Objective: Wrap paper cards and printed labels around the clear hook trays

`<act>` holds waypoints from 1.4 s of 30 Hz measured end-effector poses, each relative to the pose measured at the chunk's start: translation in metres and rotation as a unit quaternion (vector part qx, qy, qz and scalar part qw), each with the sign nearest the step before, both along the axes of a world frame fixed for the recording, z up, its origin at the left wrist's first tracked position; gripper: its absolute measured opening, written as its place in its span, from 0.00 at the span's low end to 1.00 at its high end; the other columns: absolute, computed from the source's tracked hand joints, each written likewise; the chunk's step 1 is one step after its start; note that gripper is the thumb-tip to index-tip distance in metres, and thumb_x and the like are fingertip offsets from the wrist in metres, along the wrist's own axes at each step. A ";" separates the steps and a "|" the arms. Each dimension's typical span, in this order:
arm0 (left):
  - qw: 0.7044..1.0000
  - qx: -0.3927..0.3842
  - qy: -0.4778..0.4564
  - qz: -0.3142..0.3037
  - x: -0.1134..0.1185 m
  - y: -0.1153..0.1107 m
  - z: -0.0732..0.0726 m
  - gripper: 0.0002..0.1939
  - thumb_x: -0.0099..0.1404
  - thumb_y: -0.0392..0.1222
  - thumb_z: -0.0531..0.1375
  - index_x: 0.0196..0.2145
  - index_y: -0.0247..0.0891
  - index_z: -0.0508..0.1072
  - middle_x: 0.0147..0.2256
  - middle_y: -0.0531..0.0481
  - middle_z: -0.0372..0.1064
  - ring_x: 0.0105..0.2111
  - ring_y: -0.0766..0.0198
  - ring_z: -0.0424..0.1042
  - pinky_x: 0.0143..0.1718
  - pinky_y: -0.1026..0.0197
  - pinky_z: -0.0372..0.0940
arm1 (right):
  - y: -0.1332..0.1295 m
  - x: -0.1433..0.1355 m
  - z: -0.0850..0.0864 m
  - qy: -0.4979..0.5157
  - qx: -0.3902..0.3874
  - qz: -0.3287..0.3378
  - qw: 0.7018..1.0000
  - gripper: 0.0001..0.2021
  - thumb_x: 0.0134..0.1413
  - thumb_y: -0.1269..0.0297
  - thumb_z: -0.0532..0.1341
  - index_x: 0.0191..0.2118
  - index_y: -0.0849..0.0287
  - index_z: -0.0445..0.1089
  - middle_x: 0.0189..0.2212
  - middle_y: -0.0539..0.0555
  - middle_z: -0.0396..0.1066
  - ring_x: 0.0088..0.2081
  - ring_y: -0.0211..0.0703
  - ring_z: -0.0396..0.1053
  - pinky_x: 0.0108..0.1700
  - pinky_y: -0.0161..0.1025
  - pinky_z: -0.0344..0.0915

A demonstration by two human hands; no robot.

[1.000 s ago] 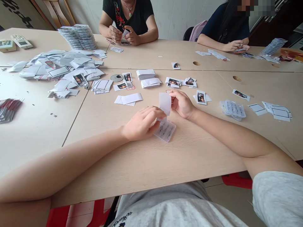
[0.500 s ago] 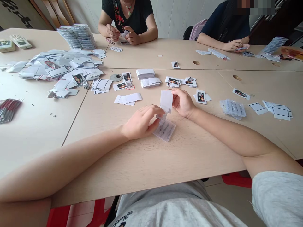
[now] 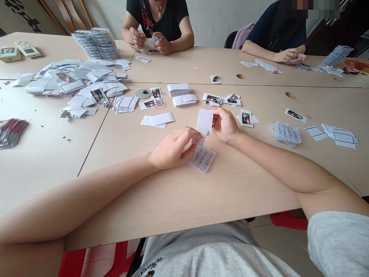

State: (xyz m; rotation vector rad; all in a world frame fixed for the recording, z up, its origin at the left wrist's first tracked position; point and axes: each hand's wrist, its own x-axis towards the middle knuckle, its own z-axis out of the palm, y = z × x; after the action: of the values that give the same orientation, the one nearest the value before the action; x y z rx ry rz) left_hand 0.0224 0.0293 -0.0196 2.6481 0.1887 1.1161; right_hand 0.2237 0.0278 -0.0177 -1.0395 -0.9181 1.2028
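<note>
A folded white card (image 3: 205,120) stands up between my hands, its right edge pinched by the fingers of my right hand (image 3: 225,125). My left hand (image 3: 175,149) is curled around the lower part of the white paper, above a clear plastic case (image 3: 203,159). The case lies flat on the table with small dark items inside, and my left fingers cover its upper left corner. Beyond my hands are two stacks of white folded cards (image 3: 184,100) and some loose white cards (image 3: 162,119). A small printed packet (image 3: 246,117) lies right of my right hand.
A big heap of white packets (image 3: 77,77) spreads at the left, with stacked clear cases (image 3: 100,43) behind it. More clear cases (image 3: 285,133) and bordered cards (image 3: 341,135) lie at the right. Two people sit across the table (image 3: 161,188), their hands on small papers.
The whole view has shifted slightly. Both hands keep nearly the same hold on the white card and paper, and the clear case lies where it was.
</note>
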 end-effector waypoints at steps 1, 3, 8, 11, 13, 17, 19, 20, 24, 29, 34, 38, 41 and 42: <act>1.000 -0.003 0.001 0.001 0.000 0.000 0.000 0.13 0.61 0.27 0.52 0.43 0.36 0.61 0.37 0.44 0.70 0.39 0.63 0.71 0.37 0.59 0.68 | 0.000 0.000 0.000 -0.004 -0.001 -0.003 1.000 0.07 0.45 0.63 0.56 0.22 0.58 0.59 0.20 0.48 0.57 0.22 0.33 0.55 0.21 0.32 0.52; 1.000 -0.004 0.006 0.001 0.000 0.000 0.000 0.12 0.62 0.27 0.52 0.43 0.36 0.62 0.37 0.44 0.70 0.39 0.63 0.71 0.37 0.59 0.68 | 0.001 0.000 0.000 -0.010 -0.002 -0.008 1.000 0.08 0.45 0.62 0.56 0.22 0.58 0.58 0.20 0.48 0.57 0.22 0.33 0.56 0.21 0.32 0.53; 1.000 -0.001 0.015 0.001 0.000 0.000 0.000 0.11 0.62 0.28 0.52 0.42 0.37 0.62 0.38 0.43 0.71 0.39 0.63 0.71 0.37 0.59 0.68 | 0.003 0.001 -0.002 -0.010 -0.006 -0.025 1.000 0.07 0.45 0.61 0.56 0.24 0.57 0.57 0.21 0.47 0.57 0.22 0.33 0.57 0.22 0.32 0.54; 1.000 0.000 0.016 0.000 0.000 0.000 0.000 0.11 0.61 0.27 0.52 0.41 0.37 0.62 0.38 0.43 0.71 0.40 0.62 0.71 0.38 0.60 0.68 | 0.003 0.001 -0.002 -0.005 -0.006 -0.031 0.999 0.07 0.45 0.62 0.56 0.24 0.57 0.56 0.20 0.47 0.57 0.21 0.33 0.57 0.22 0.32 0.55; 1.000 0.001 0.014 0.000 0.000 0.001 0.001 0.11 0.61 0.27 0.53 0.41 0.37 0.62 0.38 0.43 0.71 0.40 0.62 0.71 0.38 0.60 0.68 | 0.003 0.001 -0.003 0.004 -0.006 -0.031 0.999 0.07 0.44 0.63 0.56 0.23 0.57 0.56 0.19 0.47 0.57 0.21 0.33 0.57 0.22 0.32 0.55; 1.000 0.005 0.011 -0.003 0.000 0.001 0.001 0.11 0.61 0.26 0.53 0.41 0.37 0.62 0.38 0.43 0.71 0.41 0.62 0.71 0.38 0.60 0.68 | 0.004 0.001 -0.003 0.024 0.002 -0.032 0.999 0.07 0.44 0.64 0.56 0.22 0.58 0.57 0.18 0.47 0.57 0.21 0.32 0.57 0.20 0.31 0.52; 1.000 0.008 0.007 -0.005 0.000 0.001 0.001 0.12 0.60 0.26 0.53 0.41 0.36 0.62 0.39 0.43 0.71 0.41 0.62 0.71 0.39 0.59 0.68 | 0.004 0.001 -0.002 0.023 0.001 -0.032 0.999 0.07 0.44 0.64 0.56 0.22 0.58 0.57 0.18 0.46 0.57 0.20 0.32 0.56 0.20 0.31 0.51; 1.000 0.009 0.005 -0.006 0.000 0.001 0.001 0.12 0.60 0.26 0.53 0.41 0.36 0.62 0.38 0.43 0.71 0.41 0.62 0.71 0.39 0.59 0.68 | 0.004 0.001 -0.002 0.022 -0.002 -0.032 0.999 0.07 0.44 0.64 0.56 0.22 0.57 0.56 0.18 0.46 0.57 0.20 0.32 0.56 0.20 0.31 0.51; 1.000 0.009 0.004 -0.008 0.000 0.001 0.000 0.12 0.60 0.26 0.53 0.41 0.37 0.62 0.38 0.44 0.70 0.41 0.61 0.71 0.39 0.59 0.68 | 0.004 0.001 -0.002 0.028 0.000 -0.031 0.999 0.07 0.44 0.65 0.56 0.21 0.58 0.56 0.17 0.46 0.57 0.20 0.32 0.56 0.19 0.31 0.50; 1.000 0.012 0.003 -0.006 0.000 0.000 0.000 0.11 0.61 0.27 0.53 0.41 0.37 0.61 0.38 0.44 0.70 0.41 0.62 0.72 0.38 0.60 0.68 | 0.005 0.002 -0.004 0.043 0.004 -0.026 0.999 0.06 0.43 0.65 0.57 0.22 0.58 0.58 0.17 0.46 0.57 0.20 0.32 0.56 0.19 0.31 0.50; 1.000 0.020 0.008 -0.012 0.000 -0.002 0.000 0.11 0.62 0.27 0.53 0.40 0.38 0.61 0.37 0.45 0.71 0.41 0.62 0.72 0.38 0.61 0.68 | 0.007 0.004 -0.008 0.023 -0.006 -0.029 0.999 0.07 0.43 0.63 0.58 0.21 0.58 0.58 0.18 0.47 0.58 0.20 0.31 0.56 0.19 0.31 0.51; 0.999 0.028 0.012 -0.020 0.000 -0.002 0.001 0.11 0.62 0.27 0.53 0.41 0.38 0.61 0.37 0.45 0.71 0.42 0.61 0.72 0.39 0.60 0.69 | 0.007 0.004 -0.008 0.026 -0.007 -0.027 0.999 0.05 0.43 0.64 0.57 0.23 0.59 0.63 0.18 0.47 0.59 0.20 0.32 0.56 0.19 0.31 0.51; 0.999 0.031 0.017 -0.025 0.000 -0.002 0.001 0.12 0.62 0.27 0.53 0.41 0.38 0.61 0.38 0.44 0.71 0.43 0.61 0.72 0.39 0.60 0.69 | 0.007 0.004 -0.007 0.027 0.000 -0.023 0.999 0.05 0.44 0.64 0.57 0.24 0.60 0.66 0.19 0.48 0.60 0.20 0.32 0.57 0.19 0.31 0.51; 0.999 0.031 0.018 -0.026 0.000 -0.002 0.001 0.12 0.62 0.27 0.53 0.41 0.38 0.61 0.38 0.44 0.71 0.43 0.61 0.72 0.39 0.60 0.69 | 0.007 0.004 -0.007 0.025 0.001 -0.023 0.999 0.06 0.44 0.64 0.57 0.24 0.60 0.66 0.19 0.48 0.60 0.20 0.32 0.57 0.20 0.31 0.51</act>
State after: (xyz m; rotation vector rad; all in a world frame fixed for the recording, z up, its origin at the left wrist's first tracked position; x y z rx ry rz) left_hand 0.0220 0.0271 -0.0184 2.7122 0.0923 1.0753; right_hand 0.2273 0.0347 -0.0250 -1.0206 -0.8515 1.1842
